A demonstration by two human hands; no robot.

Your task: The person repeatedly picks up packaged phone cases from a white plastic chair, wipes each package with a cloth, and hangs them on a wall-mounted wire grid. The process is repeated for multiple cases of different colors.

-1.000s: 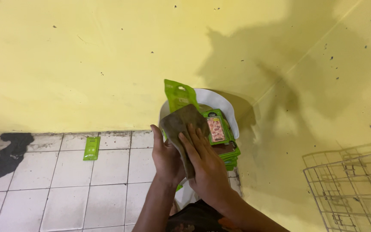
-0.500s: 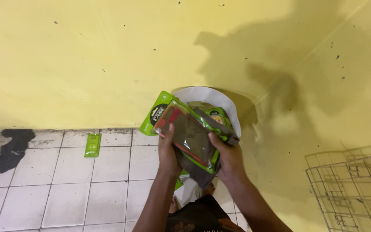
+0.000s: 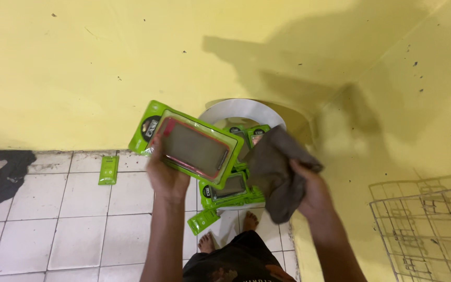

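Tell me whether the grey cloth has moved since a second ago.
Yes. The grey cloth moved right, off the green package, clear of it toward the corner, against the white round tub.

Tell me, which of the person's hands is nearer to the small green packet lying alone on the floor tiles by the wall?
Left. The left hand, gripping a green packaged case, is just right of the small packet; the right hand, holding a brown cloth, is much farther right.

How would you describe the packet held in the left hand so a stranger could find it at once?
Start at the yellow wall and find the white basin below it. Just left, the left hand holds up a green packet; unlike the stacked packets, it is raised and shows a red-edged case.
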